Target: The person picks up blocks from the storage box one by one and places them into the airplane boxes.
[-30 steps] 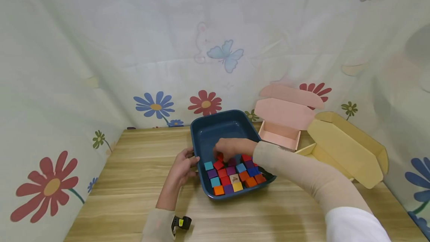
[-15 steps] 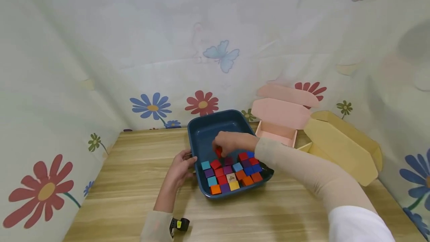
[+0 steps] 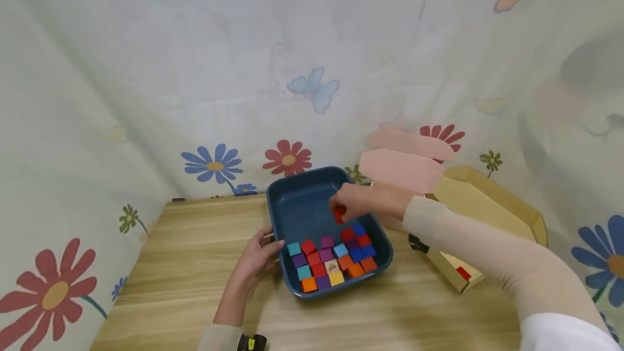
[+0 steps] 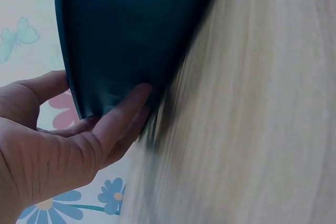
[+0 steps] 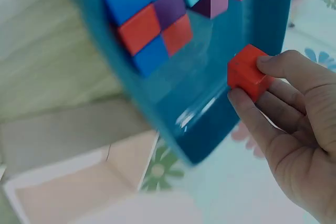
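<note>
A dark blue tray stands on the table, its near half holding rows of coloured cubes, one plain wood with a 4 on it. My left hand grips the tray's left side, thumb at the rim and fingers against the outer wall. Above the tray's right part, my right hand pinches a red cube between thumb and fingers, apart from the other cubes. Part of the tray's right rim is hidden behind that hand.
Right of the tray stand an opened pink box and an opened yellow box. Another red cube lies in the yellow box. My right forearm covers parts of both. A flowered curtain hangs behind the table.
My right hand has lifted the red cube from among the others and moved right with it. My left hand stays at the tray's side. The view has shifted slightly.
</note>
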The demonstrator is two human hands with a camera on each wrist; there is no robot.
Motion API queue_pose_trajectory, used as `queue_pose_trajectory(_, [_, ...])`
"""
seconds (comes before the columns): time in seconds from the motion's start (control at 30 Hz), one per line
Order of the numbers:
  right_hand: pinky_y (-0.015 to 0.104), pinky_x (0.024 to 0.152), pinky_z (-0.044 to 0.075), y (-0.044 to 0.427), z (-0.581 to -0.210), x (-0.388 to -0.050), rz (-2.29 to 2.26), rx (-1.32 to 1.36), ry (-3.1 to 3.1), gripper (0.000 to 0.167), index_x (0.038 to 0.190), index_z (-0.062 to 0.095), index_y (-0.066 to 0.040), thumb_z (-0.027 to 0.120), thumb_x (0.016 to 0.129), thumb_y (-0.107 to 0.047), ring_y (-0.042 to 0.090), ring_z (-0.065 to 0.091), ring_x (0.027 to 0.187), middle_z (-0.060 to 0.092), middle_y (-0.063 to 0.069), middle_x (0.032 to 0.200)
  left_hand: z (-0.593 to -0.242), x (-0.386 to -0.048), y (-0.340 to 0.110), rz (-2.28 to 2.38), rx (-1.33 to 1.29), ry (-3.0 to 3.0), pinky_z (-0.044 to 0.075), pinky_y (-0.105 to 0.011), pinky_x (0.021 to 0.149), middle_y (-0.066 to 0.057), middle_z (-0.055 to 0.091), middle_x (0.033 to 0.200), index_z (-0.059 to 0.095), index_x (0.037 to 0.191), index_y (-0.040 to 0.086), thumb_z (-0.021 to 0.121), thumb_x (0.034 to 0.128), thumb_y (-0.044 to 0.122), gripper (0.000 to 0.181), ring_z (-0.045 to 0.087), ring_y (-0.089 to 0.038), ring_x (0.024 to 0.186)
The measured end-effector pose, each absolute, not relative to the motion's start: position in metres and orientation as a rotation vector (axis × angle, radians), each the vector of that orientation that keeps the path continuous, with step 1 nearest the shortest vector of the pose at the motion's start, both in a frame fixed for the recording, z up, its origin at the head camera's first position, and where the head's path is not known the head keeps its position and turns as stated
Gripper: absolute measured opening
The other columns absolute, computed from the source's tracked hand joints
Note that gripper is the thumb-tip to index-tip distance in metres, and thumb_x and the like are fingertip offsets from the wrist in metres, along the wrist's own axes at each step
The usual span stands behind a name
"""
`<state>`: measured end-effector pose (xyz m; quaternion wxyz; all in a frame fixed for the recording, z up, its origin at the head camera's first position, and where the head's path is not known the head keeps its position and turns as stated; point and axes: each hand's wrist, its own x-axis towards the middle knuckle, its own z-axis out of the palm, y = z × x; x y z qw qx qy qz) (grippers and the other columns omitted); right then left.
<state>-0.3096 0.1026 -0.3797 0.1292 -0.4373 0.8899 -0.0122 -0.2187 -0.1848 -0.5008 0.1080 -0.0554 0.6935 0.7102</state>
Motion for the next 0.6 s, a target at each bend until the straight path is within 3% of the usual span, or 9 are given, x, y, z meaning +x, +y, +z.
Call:
queue_pose_trajectory(0.13, [0.025, 0.072, 0.051, 0.131, -0.372, -0.307, -0.114, -1.221, 2.636, 0.03, 0.117, 0.07, -0.004, 0.075, 0.088, -0.012, 0.016, 0.057, 0.078, 0.069, 0.004, 0.095, -0.503, -0.218, -0.186, 2.095, -0.155, 2.033, 0.056, -0.052, 0.09, -0.031, 0.041, 0.149, 0.032, 0.154, 0.0, 0.062, 0.0997, 0.01, 0.063, 0.061, -0.04, 0.117])
queue_pose_trajectory(0.33, [0.026, 0.068, 0.05, 0.173, -0.366, -0.298, -0.212, -1.187, 2.662, 0.019, 0.101, 0.07, -0.004, 0.077, 0.084, -0.007, 0.014, 0.054, 0.071, 0.066, 0.0, 0.083, -0.502, -0.22, -0.187, 2.107, -0.149, 2.003, 0.056, -0.053, 0.088, -0.031, 0.04, 0.15, 0.03, 0.154, 0.001, 0.063, 0.0993, 0.009, 0.064, 0.061, -0.04, 0.116])
queue_pose_trajectory(0.6, [0.025, 0.065, 0.049, 0.216, -0.371, -0.285, -0.03, -1.128, 2.638, 0.015, 0.088, 0.068, -0.004, 0.078, 0.077, -0.006, 0.01, 0.052, 0.067, 0.063, -0.002, 0.076, -0.503, -0.219, -0.188, 2.109, -0.154, 1.989, 0.056, -0.054, 0.088, -0.032, 0.04, 0.149, 0.031, 0.154, 0.0, 0.064, 0.0983, 0.008, 0.065, 0.061, -0.04, 0.114])
